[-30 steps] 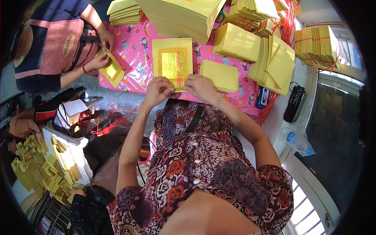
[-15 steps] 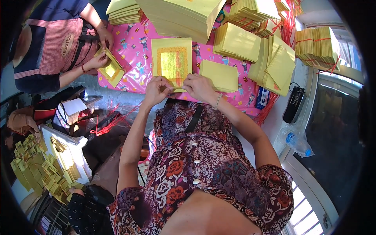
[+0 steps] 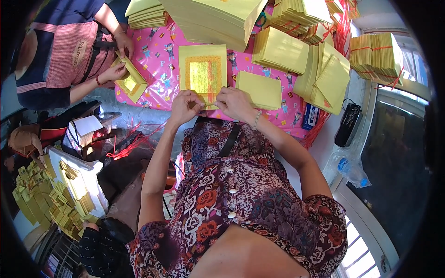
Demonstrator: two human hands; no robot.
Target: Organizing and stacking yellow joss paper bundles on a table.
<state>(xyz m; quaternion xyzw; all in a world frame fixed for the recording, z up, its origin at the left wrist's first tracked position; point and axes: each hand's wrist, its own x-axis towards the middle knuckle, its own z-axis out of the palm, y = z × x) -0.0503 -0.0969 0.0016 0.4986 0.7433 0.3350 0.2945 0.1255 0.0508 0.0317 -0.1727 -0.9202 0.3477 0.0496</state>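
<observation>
A yellow paper sheet [image 3: 204, 69] with a gold foil square and orange border lies in front of me on the pink patterned tablecloth [image 3: 162, 78]. My left hand [image 3: 187, 105] pinches the near edge of this sheet at its left corner. My right hand [image 3: 233, 103] pinches the same edge toward its right side. Between my fingers that edge looks turned up into a narrow fold. Just right of the sheet, beside my right hand, lies a small stack of folded yellow papers [image 3: 259, 89]. My fingertips hide part of the fold.
A tall stack of yellow sheets [image 3: 213, 23] stands beyond my sheet. More folded stacks [image 3: 280, 48] and red-tied bundles [image 3: 376, 55] fill the right. At left, a co-worker's hands [image 3: 116, 69] hold a similar sheet. A plastic bottle [image 3: 350, 169] and black pouch [image 3: 347, 125] lie far right.
My hands and the sheet have shifted very slightly left, with both pinches kept on the near edge. The co-worker's sheet is folded over a little differently.
</observation>
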